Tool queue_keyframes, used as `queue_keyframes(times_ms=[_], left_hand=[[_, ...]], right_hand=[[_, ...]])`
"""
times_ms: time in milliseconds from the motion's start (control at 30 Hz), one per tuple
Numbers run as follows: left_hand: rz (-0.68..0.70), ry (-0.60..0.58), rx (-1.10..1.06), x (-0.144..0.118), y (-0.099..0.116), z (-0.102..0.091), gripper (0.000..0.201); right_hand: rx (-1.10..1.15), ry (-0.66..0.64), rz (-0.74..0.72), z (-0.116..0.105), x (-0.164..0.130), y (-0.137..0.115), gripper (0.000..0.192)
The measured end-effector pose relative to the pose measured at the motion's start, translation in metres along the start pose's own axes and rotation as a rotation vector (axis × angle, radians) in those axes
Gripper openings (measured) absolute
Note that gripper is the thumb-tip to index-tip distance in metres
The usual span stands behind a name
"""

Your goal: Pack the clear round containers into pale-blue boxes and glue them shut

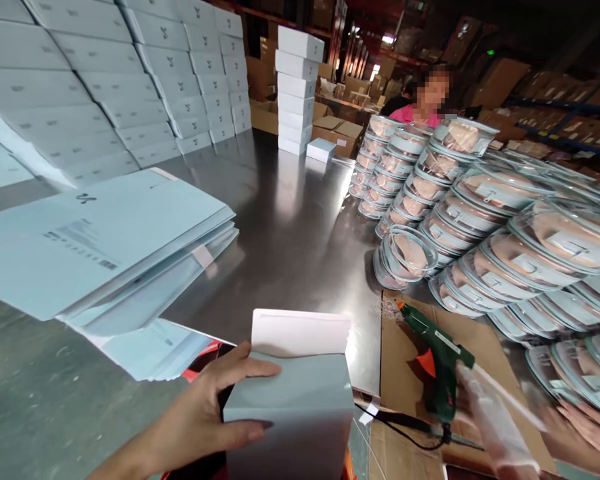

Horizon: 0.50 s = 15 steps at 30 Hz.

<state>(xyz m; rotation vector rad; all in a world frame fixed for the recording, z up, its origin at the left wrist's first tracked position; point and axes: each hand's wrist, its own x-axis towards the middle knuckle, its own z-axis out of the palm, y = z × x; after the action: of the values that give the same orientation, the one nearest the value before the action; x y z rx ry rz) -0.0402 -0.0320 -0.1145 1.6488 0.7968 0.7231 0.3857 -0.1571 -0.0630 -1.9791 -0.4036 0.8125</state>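
My left hand (200,407) grips the left side of a pale blue box (290,387), thumb on the near face and fingers over the top. The box stands at the table's front edge, and its white-lined flap (300,332) is raised at the far end. At the right, my right hand (487,407), in a white covering and blurred, is closed around the back of the handle of a green hot glue gun (443,360). The gun's orange nozzle points to the far left, above a cardboard sheet (395,380). A white glue stick (513,400) sticks out behind it.
Flat box blanks (115,233) overhang the table's left edge. Behind them rises a wall of pale blue boxes (95,73); another stack (295,93) stands at the back. Round clear containers (500,253) crowd the right. A black cord (405,423) hangs near the front. A person in pink (420,113) is beyond.
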Motion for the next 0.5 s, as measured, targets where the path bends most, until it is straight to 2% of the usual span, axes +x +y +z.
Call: queue_keyframes(times_ms=[67, 100, 133, 167, 233, 267, 300, 367, 433, 500], left_hand=[[0.002, 0.005, 0.041, 0.001, 0.000, 0.002, 0.053], [0.009, 0.003, 0.050, 0.001, 0.000, 0.003, 0.053], [0.018, 0.001, 0.049, 0.002, 0.000, 0.004, 0.053], [0.029, -0.001, 0.042, 0.003, -0.001, 0.005, 0.052], [0.043, 0.007, 0.025, 0.003, -0.002, 0.008, 0.051], [0.045, 0.026, 0.023, 0.003, -0.003, 0.010, 0.051], [0.043, 0.051, 0.016, 0.001, -0.004, 0.013, 0.049], [0.023, 0.135, -0.061, -0.002, -0.007, 0.020, 0.043], [0.014, 0.253, -0.240, -0.004, -0.008, 0.029, 0.038], [0.055, 0.361, -0.400, -0.003, -0.007, 0.036, 0.042]], right_hand=[[-0.176, 0.125, -0.041, -0.002, -0.014, -0.001, 0.033], [-0.209, 0.143, -0.072, 0.006, -0.025, -0.002, 0.039], [-0.226, 0.117, -0.134, 0.020, -0.037, -0.004, 0.054], [-0.201, 0.022, -0.246, 0.038, -0.050, -0.006, 0.075], [-0.100, -0.391, -0.412, 0.081, -0.070, -0.010, 0.115], [-0.048, -0.566, -0.434, 0.100, -0.077, -0.010, 0.125], [-0.012, -0.688, -0.440, 0.117, -0.081, -0.009, 0.130], [0.010, -0.781, -0.464, 0.138, -0.083, -0.004, 0.127], [-0.034, -0.799, -0.542, 0.145, -0.080, 0.005, 0.114], [-0.131, -0.824, -0.622, 0.144, -0.077, 0.013, 0.099]])
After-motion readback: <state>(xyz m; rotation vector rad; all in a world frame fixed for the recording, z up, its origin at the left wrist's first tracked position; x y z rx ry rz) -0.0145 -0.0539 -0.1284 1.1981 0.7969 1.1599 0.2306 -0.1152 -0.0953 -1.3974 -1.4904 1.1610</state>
